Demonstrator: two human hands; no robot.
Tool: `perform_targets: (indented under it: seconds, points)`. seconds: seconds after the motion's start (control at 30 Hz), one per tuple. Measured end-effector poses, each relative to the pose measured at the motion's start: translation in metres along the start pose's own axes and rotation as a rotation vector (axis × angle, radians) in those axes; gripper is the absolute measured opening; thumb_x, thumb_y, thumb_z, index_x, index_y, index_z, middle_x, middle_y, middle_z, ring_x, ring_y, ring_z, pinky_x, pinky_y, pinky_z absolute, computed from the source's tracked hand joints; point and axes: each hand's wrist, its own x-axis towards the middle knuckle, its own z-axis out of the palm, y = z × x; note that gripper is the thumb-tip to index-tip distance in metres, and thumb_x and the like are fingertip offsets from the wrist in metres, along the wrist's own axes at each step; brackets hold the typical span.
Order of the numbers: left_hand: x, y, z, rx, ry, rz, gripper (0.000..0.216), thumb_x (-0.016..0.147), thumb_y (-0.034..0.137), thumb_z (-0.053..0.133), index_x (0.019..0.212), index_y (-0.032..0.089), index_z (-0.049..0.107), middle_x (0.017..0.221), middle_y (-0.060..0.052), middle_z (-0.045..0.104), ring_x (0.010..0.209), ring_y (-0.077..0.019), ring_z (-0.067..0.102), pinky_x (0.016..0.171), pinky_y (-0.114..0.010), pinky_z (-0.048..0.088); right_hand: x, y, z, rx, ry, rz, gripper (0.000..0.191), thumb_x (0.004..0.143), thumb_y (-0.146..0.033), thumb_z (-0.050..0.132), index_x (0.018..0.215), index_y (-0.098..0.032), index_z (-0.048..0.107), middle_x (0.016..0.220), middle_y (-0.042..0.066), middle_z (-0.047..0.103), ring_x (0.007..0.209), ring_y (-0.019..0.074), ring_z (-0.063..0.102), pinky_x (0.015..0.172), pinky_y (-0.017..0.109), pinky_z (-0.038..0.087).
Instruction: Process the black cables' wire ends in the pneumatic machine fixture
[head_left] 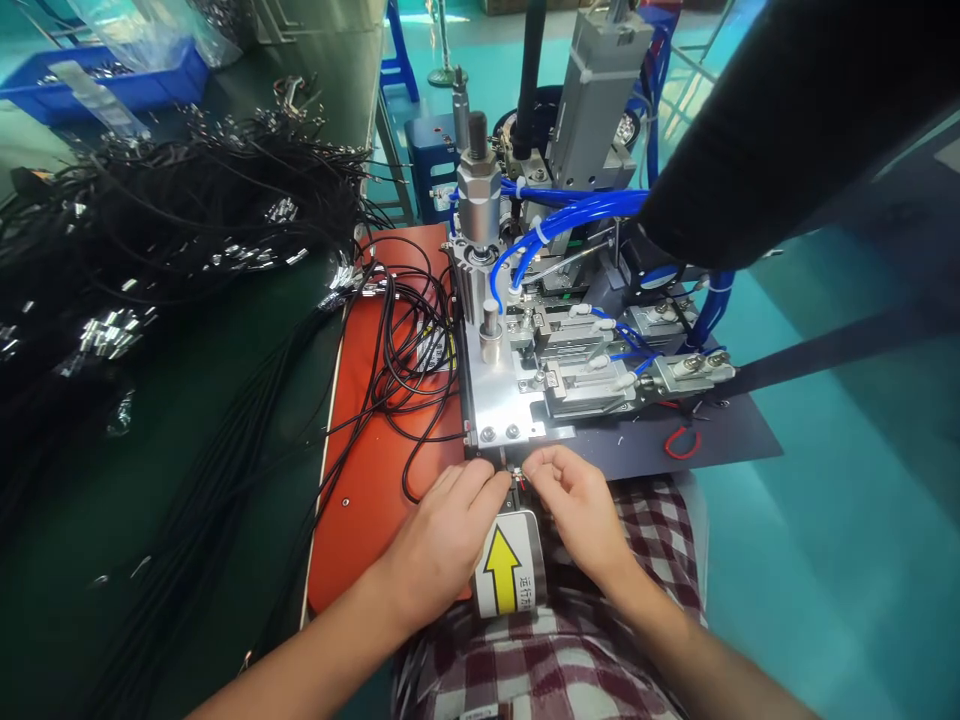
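My left hand [448, 528] is closed at the front edge of the machine [504, 400], thumb and forefinger pressed together. Facing it from the right, my right hand [576, 500] is closed in a pinch. Between the two sets of fingertips shows a tiny silvery piece [517, 476] with a bit of red; its exact kind is too small to tell. Just below the fingers is a white label with a yellow arrow [504, 570]. A loop of black cable [409, 470] runs down close beside my left hand, its end hidden.
Coiled black cables lie on the red-orange board [360, 540]. A large heap of black cables with silvery ends [187, 210] covers the dark table at left, below a blue bin [142, 95]. Blue air hoses [585, 208] and a thick black tube [780, 130] overhang the machine.
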Motion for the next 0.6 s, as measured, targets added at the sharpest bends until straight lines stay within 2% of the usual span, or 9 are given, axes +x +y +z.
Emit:
perform_targets:
  seconds: [0.1,0.23,0.4,0.5,0.6]
  points:
    - [0.0,0.0,-0.001,-0.025,-0.006,-0.007,0.027,0.092,0.01,0.035,0.11,0.009,0.056,0.092,-0.012,0.058,0.081,-0.0213,0.056,0.068,-0.034,0.054,0.003,-0.001,-0.001,0.13,-0.052,0.146,0.025,0.076,-0.037,0.062,0.063,-0.019,0.052,0.049,-0.008,0.033,0.043,0.0084,0.024,0.04,0.022,0.018]
    - [-0.001,0.0,0.0,-0.09,-0.06,-0.08,0.029,0.091,0.008,0.037,0.114,0.01,0.054,0.096,-0.012,0.055,0.084,-0.0206,0.056,0.071,-0.033,0.054,0.002,0.0,-0.006,0.161,-0.093,0.184,0.036,0.074,-0.045,0.065,0.056,-0.019,0.048,0.046,-0.008,0.033,0.041,0.0074,0.023,0.038,0.022,0.017]
    - [0.0,0.001,0.0,-0.109,-0.073,-0.109,0.028,0.091,0.01,0.036,0.11,0.01,0.057,0.095,-0.011,0.054,0.083,-0.021,0.056,0.071,-0.034,0.055,-0.012,0.0,-0.005,0.115,-0.097,0.192,0.041,0.069,-0.057,0.067,0.07,-0.017,0.06,0.048,-0.007,0.042,0.04,0.0072,0.029,0.037,0.021,0.02]
    - [0.0,0.001,0.0,-0.113,-0.054,-0.104,0.028,0.091,0.01,0.037,0.111,0.008,0.056,0.093,-0.011,0.054,0.081,-0.0211,0.056,0.069,-0.034,0.055,-0.018,0.005,-0.003,-0.042,-0.039,0.107,0.036,0.072,-0.052,0.067,0.073,-0.016,0.061,0.05,-0.005,0.045,0.042,0.0085,0.033,0.04,0.023,0.023]
    - [0.0,0.001,0.0,-0.113,-0.048,-0.103,0.029,0.09,0.009,0.037,0.112,0.008,0.056,0.093,-0.011,0.054,0.082,-0.0207,0.056,0.07,-0.033,0.055,-0.019,0.009,-0.005,-0.335,0.06,-0.14,0.024,0.082,-0.041,0.06,0.076,-0.018,0.063,0.055,-0.002,0.052,0.047,0.012,0.042,0.045,0.025,0.031]
